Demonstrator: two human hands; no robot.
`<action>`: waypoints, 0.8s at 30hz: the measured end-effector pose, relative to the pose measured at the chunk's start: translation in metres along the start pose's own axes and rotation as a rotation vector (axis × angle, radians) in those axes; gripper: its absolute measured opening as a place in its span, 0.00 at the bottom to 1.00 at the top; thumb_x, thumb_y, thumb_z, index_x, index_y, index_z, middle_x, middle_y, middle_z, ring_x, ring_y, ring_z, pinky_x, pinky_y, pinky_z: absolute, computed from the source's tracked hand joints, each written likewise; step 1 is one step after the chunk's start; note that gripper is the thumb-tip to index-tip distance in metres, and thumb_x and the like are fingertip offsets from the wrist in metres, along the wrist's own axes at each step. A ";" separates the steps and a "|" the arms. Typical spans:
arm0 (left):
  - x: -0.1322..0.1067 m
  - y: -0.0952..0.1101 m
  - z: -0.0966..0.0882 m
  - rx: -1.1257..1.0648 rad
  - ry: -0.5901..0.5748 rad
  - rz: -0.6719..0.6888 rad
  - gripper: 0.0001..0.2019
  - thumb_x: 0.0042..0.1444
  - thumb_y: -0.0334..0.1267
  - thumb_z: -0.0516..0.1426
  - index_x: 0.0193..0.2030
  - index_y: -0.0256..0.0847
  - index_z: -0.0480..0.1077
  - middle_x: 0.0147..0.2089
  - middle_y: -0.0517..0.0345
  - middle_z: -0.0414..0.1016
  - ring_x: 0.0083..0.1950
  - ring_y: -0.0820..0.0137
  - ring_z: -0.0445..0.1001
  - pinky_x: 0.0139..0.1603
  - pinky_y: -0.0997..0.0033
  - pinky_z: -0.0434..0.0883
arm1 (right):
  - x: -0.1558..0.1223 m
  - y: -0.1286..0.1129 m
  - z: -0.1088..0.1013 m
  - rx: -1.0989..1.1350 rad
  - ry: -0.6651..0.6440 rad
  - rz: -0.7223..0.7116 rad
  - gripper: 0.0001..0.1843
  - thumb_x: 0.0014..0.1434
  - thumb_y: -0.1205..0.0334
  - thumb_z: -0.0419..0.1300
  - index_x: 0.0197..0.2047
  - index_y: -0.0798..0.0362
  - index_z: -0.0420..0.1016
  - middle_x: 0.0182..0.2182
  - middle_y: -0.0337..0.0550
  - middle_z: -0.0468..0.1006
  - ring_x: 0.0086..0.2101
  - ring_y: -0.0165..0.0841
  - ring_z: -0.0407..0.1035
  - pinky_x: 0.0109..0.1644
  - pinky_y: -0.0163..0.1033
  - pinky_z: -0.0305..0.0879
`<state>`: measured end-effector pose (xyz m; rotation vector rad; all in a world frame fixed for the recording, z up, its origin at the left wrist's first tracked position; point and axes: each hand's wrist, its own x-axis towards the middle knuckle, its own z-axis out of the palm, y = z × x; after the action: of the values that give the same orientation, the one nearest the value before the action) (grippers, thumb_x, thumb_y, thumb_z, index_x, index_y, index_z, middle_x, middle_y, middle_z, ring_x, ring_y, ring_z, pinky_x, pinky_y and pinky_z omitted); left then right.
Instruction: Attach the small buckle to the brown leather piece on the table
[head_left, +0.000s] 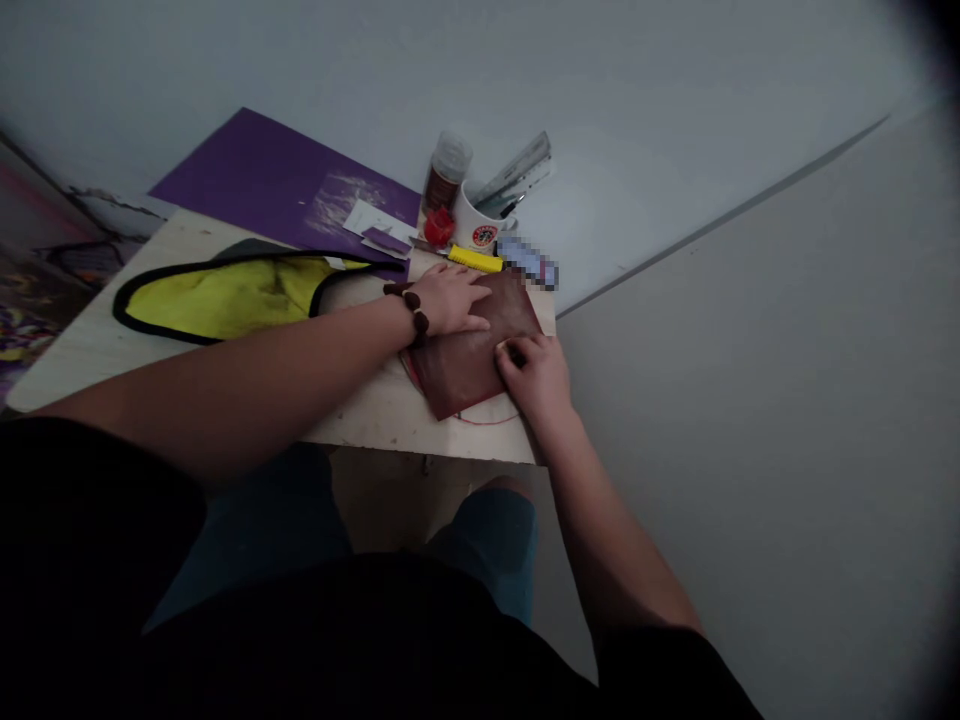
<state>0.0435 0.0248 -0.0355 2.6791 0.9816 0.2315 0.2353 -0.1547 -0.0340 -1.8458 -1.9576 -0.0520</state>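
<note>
Tabletop (360,420) borders grey wall (675,120), left fingers (474,293) spread on brown sheet (461,375), right fingers (536,347) curled, grip unclear.

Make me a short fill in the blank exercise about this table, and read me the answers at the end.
1. The left hand is spread on the brown sheet, while the ____ hand is at the sheet's edge.
2. The yellow cloth is edged in ____.
3. In this view, the bottle stands to the ____ of the white mug.
4. The large mat beyond the cloth is ____.

Missing words: right; black; left; purple.
</note>
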 end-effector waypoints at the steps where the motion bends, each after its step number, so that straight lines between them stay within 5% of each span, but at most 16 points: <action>1: 0.000 0.000 0.000 -0.005 0.001 0.000 0.38 0.74 0.68 0.55 0.84 0.54 0.71 0.89 0.49 0.61 0.87 0.45 0.59 0.86 0.43 0.51 | -0.004 -0.010 0.001 0.019 -0.035 -0.066 0.16 0.78 0.48 0.64 0.48 0.47 0.91 0.45 0.53 0.88 0.50 0.51 0.77 0.60 0.59 0.77; 4: -0.001 0.000 -0.001 0.009 0.011 0.014 0.38 0.74 0.68 0.55 0.84 0.54 0.71 0.89 0.50 0.61 0.87 0.46 0.59 0.86 0.43 0.51 | -0.013 -0.025 0.002 0.070 -0.149 -0.227 0.16 0.79 0.47 0.65 0.56 0.45 0.91 0.49 0.52 0.88 0.53 0.50 0.78 0.62 0.59 0.76; 10: 0.000 0.000 -0.001 0.020 -0.004 0.007 0.38 0.74 0.67 0.55 0.83 0.51 0.72 0.89 0.47 0.62 0.87 0.45 0.59 0.86 0.42 0.53 | -0.002 0.005 -0.005 -0.017 -0.010 0.000 0.15 0.78 0.51 0.65 0.49 0.49 0.91 0.46 0.54 0.88 0.50 0.51 0.77 0.60 0.60 0.76; 15: -0.001 0.002 -0.002 0.026 0.004 0.015 0.37 0.75 0.66 0.56 0.82 0.50 0.72 0.89 0.47 0.61 0.87 0.45 0.59 0.87 0.43 0.53 | -0.017 -0.022 -0.002 0.115 -0.184 -0.290 0.14 0.79 0.50 0.66 0.56 0.47 0.90 0.52 0.52 0.88 0.55 0.49 0.76 0.63 0.57 0.75; 20: -0.001 0.004 -0.003 0.028 -0.017 -0.004 0.39 0.74 0.66 0.57 0.83 0.48 0.71 0.89 0.45 0.61 0.87 0.44 0.59 0.87 0.42 0.53 | 0.000 0.007 -0.012 0.005 -0.025 0.030 0.12 0.77 0.54 0.66 0.48 0.49 0.91 0.46 0.55 0.88 0.49 0.51 0.76 0.60 0.61 0.75; 24: -0.001 0.002 -0.002 0.019 -0.003 0.006 0.38 0.75 0.66 0.57 0.83 0.49 0.72 0.89 0.47 0.61 0.87 0.45 0.59 0.87 0.43 0.52 | -0.006 -0.007 -0.006 0.078 -0.101 -0.119 0.14 0.79 0.52 0.65 0.51 0.48 0.92 0.48 0.54 0.88 0.52 0.50 0.77 0.62 0.59 0.76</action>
<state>0.0436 0.0236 -0.0336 2.6992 0.9802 0.2210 0.2304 -0.1629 -0.0284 -1.7119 -2.1058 0.0816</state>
